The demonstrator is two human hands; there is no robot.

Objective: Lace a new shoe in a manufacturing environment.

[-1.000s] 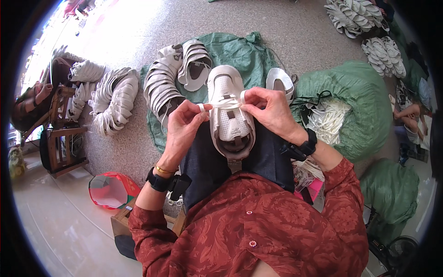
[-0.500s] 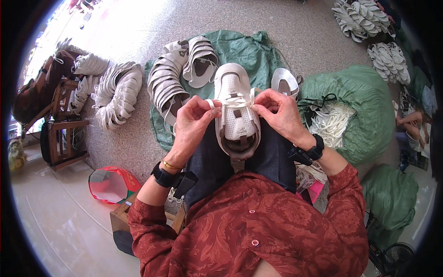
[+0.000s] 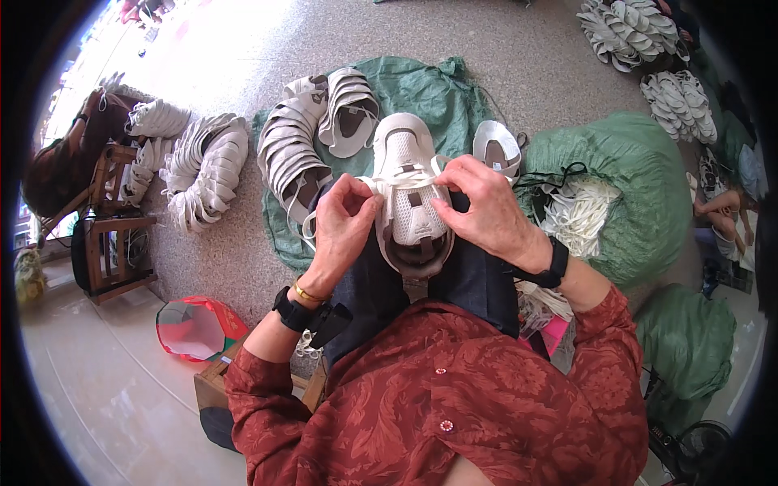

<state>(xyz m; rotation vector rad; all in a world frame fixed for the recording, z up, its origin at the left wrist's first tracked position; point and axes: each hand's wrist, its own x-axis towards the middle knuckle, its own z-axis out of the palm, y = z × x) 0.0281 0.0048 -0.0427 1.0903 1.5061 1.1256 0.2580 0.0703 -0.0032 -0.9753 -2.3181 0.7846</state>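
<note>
White mesh and white lace fill the middle of our view: the shoe upper (image 3: 409,198) lies toe-away on the dark apron (image 3: 478,279) over our lap, with the white lace (image 3: 397,180) crossing it near the upper eyelets. Our left hand (image 3: 344,223) is closed in a pinch on the lace at the upper's left edge, where a loose strand trails down beside the wrist; our right hand (image 3: 482,206) is curled narrow over the right edge, fingertips pressed on the lace there. A second ago both hands were held higher and further apart, each pinching a lace end out to the side of the shoe; now they have drawn in and down onto the eyelets, and the shoe sits lower in our lap. We judge from this that the lace has been pulled through and that the threading has moved on along the shoe.

Beyond our knees, a curved row of stacked uppers (image 3: 292,158) rests on a green sack (image 3: 421,89) spread on the floor. A heap of loose white laces (image 3: 579,215) tops a stuffed green bag (image 3: 648,186) at right. Another coil of uppers (image 3: 207,170) lies left, by a wooden chair (image 3: 109,243).
</note>
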